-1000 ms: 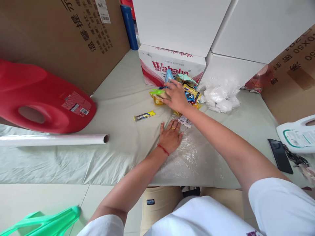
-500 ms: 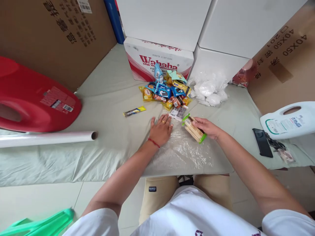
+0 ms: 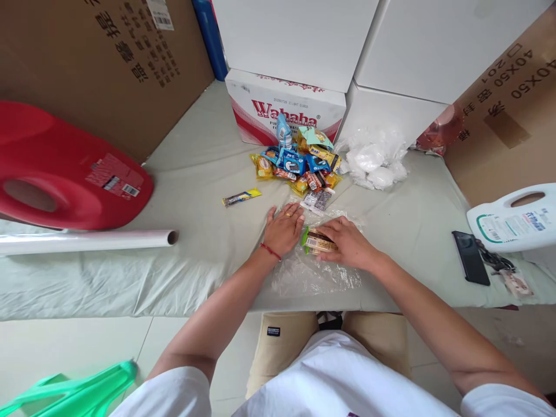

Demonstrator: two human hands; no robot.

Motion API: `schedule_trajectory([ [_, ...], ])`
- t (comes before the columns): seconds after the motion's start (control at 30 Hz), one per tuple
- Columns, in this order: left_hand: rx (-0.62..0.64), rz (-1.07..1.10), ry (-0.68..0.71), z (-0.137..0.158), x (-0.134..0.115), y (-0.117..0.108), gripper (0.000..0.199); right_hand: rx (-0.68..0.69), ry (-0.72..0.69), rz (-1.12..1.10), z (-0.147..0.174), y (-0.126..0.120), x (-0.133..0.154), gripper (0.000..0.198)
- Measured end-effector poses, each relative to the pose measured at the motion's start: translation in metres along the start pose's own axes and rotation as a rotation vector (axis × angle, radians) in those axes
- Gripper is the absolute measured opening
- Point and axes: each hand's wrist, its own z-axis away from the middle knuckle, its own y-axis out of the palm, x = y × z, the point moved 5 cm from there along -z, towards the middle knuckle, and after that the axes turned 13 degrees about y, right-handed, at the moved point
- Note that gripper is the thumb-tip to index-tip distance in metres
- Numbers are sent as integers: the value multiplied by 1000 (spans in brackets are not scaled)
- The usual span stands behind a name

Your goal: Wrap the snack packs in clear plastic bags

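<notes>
My left hand (image 3: 284, 231) lies flat, fingers stretched out, on the left part of a sheet of clear plastic film (image 3: 321, 281) spread on the cloth. In my right hand (image 3: 347, 243) is a packaged snack (image 3: 319, 240) with green ends and a tan and brown middle, held low on the film; my fingers cover its right end. Just beyond the hands is a small clear packet with dark contents (image 3: 318, 200). Behind it a pile of wrapped snacks (image 3: 293, 163) leans near the Wahaha box (image 3: 282, 107). A yellow and dark snack stick (image 3: 242, 197) lies to the left.
Clear plastic bags with white contents (image 3: 377, 162) sit right of the pile. A roll of film (image 3: 87, 241) and a red jug (image 3: 73, 174) are at left. At right are a white detergent bottle (image 3: 512, 220), a phone (image 3: 470, 258) and keys. Cardboard boxes (image 3: 508, 110) flank the table.
My right hand has moved left and brought the packaged snack down onto the film, beside my left hand. The snack has turned more level. My left hand stays on the film.
</notes>
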Motion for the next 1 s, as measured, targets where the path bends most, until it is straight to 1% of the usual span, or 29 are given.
schedule_trajectory([
  [0.07,-1,-16,0,0,-1,1,55,3,36,35,7,0,1,63],
  [0.13,1,-27,-5,1,-2,2,56,-5,70,9,12,-2,-4,60],
  [0.27,-3,-38,4,1,-1,5,56,-48,132,-127,20,-8,-23,70],
  [0.37,-4,-43,13,1,-1,5,56,-6,124,-160,23,-5,-23,72],
  [0.47,-3,-49,13,2,-1,4,55,40,113,-52,23,4,-9,67],
  [0.57,-4,-57,13,2,-2,3,55,47,148,80,21,12,2,65],
  [0.67,-12,-60,16,2,-2,4,56,40,183,120,23,15,3,64],
  [0.73,-17,-56,19,3,-1,4,55,38,179,127,28,14,-4,61],
  [0.83,-15,-46,22,3,0,6,54,22,189,126,39,3,-27,57],
  [0.93,-14,-39,17,3,1,8,55,-66,232,97,46,-20,-53,56],
  [1.0,-15,-33,12,3,1,8,55,-121,219,49,44,-36,-58,56],
])
